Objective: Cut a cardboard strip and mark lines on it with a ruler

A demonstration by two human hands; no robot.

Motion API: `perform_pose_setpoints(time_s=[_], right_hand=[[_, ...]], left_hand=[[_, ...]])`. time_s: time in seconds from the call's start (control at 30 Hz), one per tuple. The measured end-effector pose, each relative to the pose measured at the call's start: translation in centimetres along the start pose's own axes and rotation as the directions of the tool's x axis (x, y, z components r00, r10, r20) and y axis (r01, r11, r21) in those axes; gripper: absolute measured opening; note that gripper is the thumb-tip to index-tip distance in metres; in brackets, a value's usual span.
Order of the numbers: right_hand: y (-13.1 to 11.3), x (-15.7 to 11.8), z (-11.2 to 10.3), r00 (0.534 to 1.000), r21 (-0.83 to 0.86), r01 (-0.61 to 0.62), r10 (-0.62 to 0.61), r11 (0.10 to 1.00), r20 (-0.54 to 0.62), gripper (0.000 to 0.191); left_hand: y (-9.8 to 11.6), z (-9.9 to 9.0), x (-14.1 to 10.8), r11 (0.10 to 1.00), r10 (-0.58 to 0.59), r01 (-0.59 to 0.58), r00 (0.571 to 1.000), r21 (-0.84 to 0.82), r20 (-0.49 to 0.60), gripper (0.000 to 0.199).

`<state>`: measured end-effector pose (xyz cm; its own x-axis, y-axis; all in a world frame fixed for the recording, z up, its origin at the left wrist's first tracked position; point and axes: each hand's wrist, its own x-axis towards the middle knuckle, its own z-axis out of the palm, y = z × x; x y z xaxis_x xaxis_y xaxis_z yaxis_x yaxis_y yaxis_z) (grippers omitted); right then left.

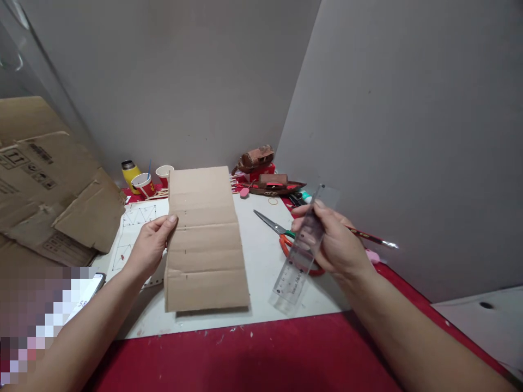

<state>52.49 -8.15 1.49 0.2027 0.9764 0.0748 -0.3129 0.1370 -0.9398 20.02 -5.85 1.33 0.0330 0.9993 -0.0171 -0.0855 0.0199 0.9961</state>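
Note:
My left hand [153, 243] grips the left edge of a creased cardboard piece [206, 245], which is raised above the white sheet [257, 239]. Short pencil marks run down the cardboard's left part. In my right hand [337, 237] is a clear plastic ruler [300, 253], tilted, its lower end towards the middle. A red and black pencil [373, 238] sticks out behind the right hand; its hold is partly hidden. Scissors [281, 234] with orange and green handles lie on the white sheet, partly behind the ruler.
Cardboard boxes [61, 185] stand at the left beside a paper with drawn shapes [139, 214] and a phone [96, 282]. Behind are a yellow bottle [131, 177], paper cups [144, 186] and brown model boats [275, 186]. Grey walls [183, 81] close the back and right.

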Motion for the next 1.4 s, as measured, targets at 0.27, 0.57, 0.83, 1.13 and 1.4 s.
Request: perform_pose_setpoints(time_s=[0.27, 0.57, 0.83, 1.13, 1.4], right_hand=[[0.1, 0.2, -0.1, 0.998, 0.01, -0.052, 0.053, 0.999, -0.02, 0.043], [0.5, 0.7, -0.4, 0.995, 0.015, -0.103, 0.104, 0.995, -0.003, 0.035], [0.5, 1.1, -0.8, 0.991, 0.011, -0.119, 0.118, 0.993, 0.056, 0.031], [0.7, 1.2, -1.0, 0.986, 0.002, -0.15, 0.149, 0.989, 0.07, 0.026], [0.1, 1.6, -1.5, 0.976, 0.021, -0.156, 0.151, 0.988, 0.155, 0.028]], left_hand=[[-0.1, 0.2, -0.2, 0.995, -0.09, 0.088, 0.995, 0.052, 0.041, 0.04], [-0.9, 0.4, -0.4, 0.972, -0.147, 0.129, 0.986, 0.198, 0.078, 0.04], [-0.8, 1.2, -0.5, 0.943, -0.214, 0.156, 0.961, 0.294, 0.175, 0.041], [-0.4, 1.7, 1.4, 0.866, -0.383, 0.178, 0.836, 0.467, 0.393, 0.039], [2.8, 4.3, 6.0, 0.744, -0.471, -0.033, 0.683, 0.667, 0.559, 0.042]])
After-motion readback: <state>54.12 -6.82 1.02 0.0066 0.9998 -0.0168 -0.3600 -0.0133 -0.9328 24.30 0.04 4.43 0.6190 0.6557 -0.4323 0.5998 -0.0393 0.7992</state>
